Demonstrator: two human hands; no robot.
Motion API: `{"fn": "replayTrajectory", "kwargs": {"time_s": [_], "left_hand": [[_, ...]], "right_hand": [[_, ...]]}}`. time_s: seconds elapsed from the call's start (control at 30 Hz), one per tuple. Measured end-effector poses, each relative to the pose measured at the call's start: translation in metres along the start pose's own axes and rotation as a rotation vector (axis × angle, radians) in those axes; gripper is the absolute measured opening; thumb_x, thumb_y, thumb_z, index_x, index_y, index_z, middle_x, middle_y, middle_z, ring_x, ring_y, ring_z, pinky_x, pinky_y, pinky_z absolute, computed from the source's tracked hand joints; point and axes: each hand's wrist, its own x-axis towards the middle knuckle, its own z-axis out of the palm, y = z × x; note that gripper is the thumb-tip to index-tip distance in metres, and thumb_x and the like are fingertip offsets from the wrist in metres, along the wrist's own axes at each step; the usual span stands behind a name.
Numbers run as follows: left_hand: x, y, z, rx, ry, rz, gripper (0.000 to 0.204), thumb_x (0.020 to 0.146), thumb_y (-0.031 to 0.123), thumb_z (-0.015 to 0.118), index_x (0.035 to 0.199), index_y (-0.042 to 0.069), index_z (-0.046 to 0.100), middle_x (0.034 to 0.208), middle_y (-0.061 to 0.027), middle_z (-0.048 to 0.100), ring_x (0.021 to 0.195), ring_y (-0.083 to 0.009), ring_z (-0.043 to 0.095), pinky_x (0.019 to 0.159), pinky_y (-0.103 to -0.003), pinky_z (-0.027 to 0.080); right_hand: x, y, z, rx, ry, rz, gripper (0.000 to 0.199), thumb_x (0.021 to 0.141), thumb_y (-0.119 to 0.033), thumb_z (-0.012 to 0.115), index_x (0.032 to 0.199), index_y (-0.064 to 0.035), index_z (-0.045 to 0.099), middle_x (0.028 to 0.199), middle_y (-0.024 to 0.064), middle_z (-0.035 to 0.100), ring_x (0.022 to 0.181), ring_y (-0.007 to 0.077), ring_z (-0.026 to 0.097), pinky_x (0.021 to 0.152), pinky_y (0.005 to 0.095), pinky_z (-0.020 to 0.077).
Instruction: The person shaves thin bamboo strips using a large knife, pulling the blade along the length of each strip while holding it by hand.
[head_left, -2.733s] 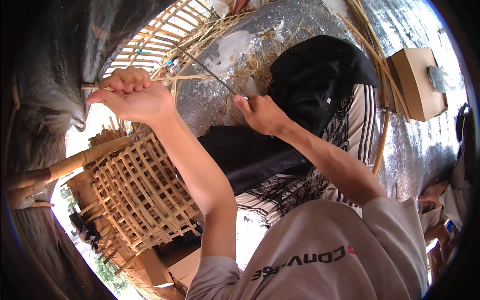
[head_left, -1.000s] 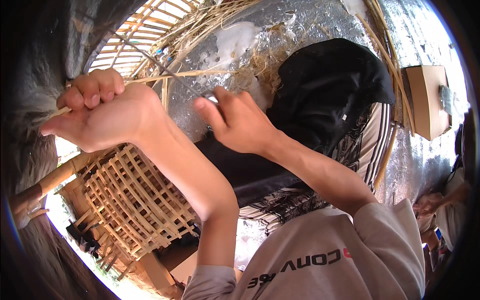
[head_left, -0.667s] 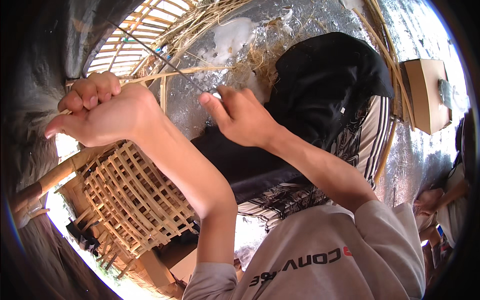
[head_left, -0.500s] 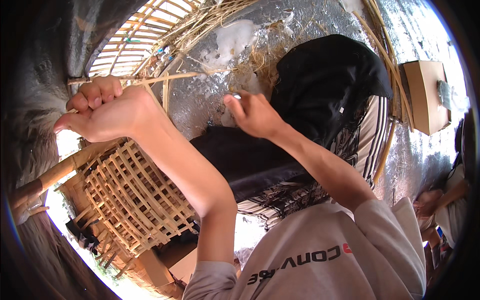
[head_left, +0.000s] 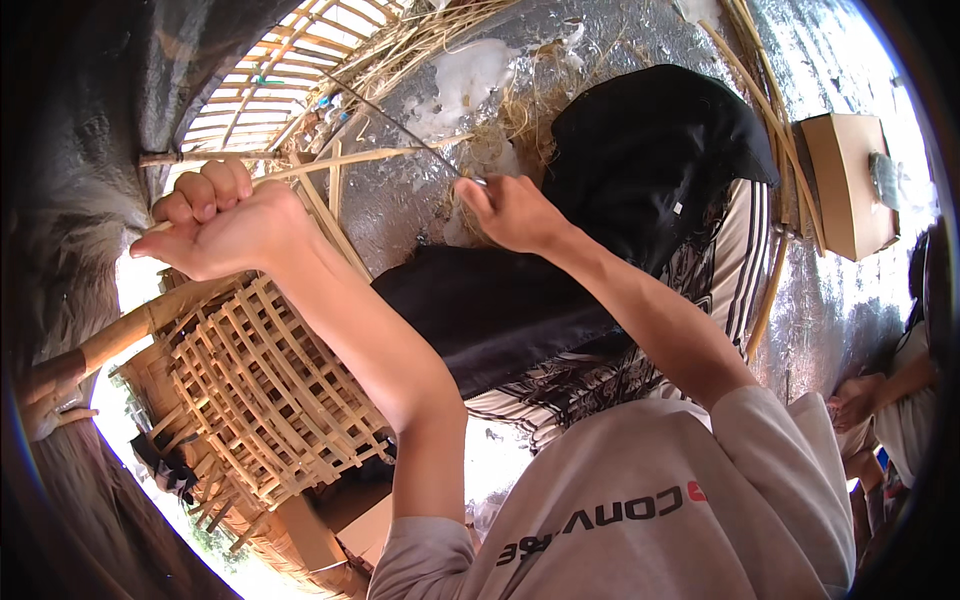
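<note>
A pale bamboo strip [head_left: 370, 156] slants rightward from my left hand [head_left: 220, 215], whose fingers are curled closed around it. My right hand [head_left: 515, 213] is wrapped around the grip of a knife, mostly hidden in the fist. Its long, thin dark blade [head_left: 385, 118] points up and to the left. In the picture the blade crosses the strip near its far end; whether the two touch, I cannot tell. Black cloth [head_left: 500, 310] covers my lap and leg, just below the right hand.
Silvery foil sheeting [head_left: 385, 225] lies beneath, with shavings [head_left: 525, 115] on it. A woven bamboo lattice [head_left: 270, 390] stands at lower left, under a bamboo pole [head_left: 130, 335]. At right are a cardboard box [head_left: 850, 185] and another person's arm [head_left: 905, 385]. Long strips [head_left: 440, 50] lie at the top.
The knife in my right hand has turned, so its blade now shows pointing up-left. My left hand has shifted slightly to the right with the bamboo strip.
</note>
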Motion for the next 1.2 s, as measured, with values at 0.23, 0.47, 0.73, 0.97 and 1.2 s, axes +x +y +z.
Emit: {"fn": "replayTrajectory", "kwargs": {"time_s": [0.23,0.47,0.73,0.97,1.2], "left_hand": [[-0.006,0.003,-0.006,-0.071,-0.181,-0.045,0.054,0.096,0.055,0.04,0.06,0.017,0.027,0.053,0.0012,0.016,0.046,-0.0118,0.009,0.047,-0.029,0.008],[-0.006,0.011,-0.007,-0.122,-0.111,-0.154,0.054,0.094,0.055,0.039,0.059,0.017,0.026,0.051,0.0017,0.014,0.045,-0.0109,0.008,0.047,-0.03,0.006],[-0.007,-0.004,0.009,-0.102,-0.362,-0.072,0.053,0.089,0.057,0.043,0.058,0.016,0.028,0.053,0.0009,0.014,0.048,-0.0121,0.009,0.049,-0.03,0.008],[0.004,0.005,0.0,-0.279,-0.445,-0.256,0.054,0.092,0.057,0.041,0.06,0.016,0.026,0.053,0.0022,0.016,0.048,-0.0111,0.008,0.048,-0.031,0.008],[0.004,-0.003,-0.001,-0.157,-0.438,-0.218,0.054,0.092,0.059,0.039,0.061,0.017,0.023,0.052,0.0024,0.015,0.048,-0.0113,0.007,0.049,-0.031,0.007]], "right_hand": [[-0.01,-0.01,0.005,-0.075,0.085,-0.288,0.055,0.099,-0.046,0.05,0.081,0.0043,0.062,0.07,0.0276,0.062,0.074,0.0486,0.061,0.069,0.0485,0.0499],[-0.006,0.0,-0.013,-0.045,0.003,-0.088,0.057,0.099,-0.049,0.044,0.083,0.0013,0.066,0.077,0.029,0.064,0.083,0.0493,0.062,0.078,0.0547,0.0487],[-0.015,0.006,0.003,0.083,0.1,-0.196,0.05,0.1,-0.042,0.049,0.08,0.0027,0.06,0.069,0.0275,0.06,0.071,0.048,0.057,0.065,0.0503,0.0454],[-0.014,0.03,-0.03,-0.078,-0.08,0.183,0.06,0.1,-0.05,0.044,0.08,0.0032,0.065,0.078,0.0295,0.063,0.083,0.047,0.063,0.076,0.0522,0.0482],[-0.011,-0.01,0.008,0.096,0.112,-0.166,0.06,0.101,-0.047,0.044,0.075,0.0044,0.06,0.068,0.0279,0.06,0.075,0.0473,0.062,0.067,0.0502,0.0477]]}}
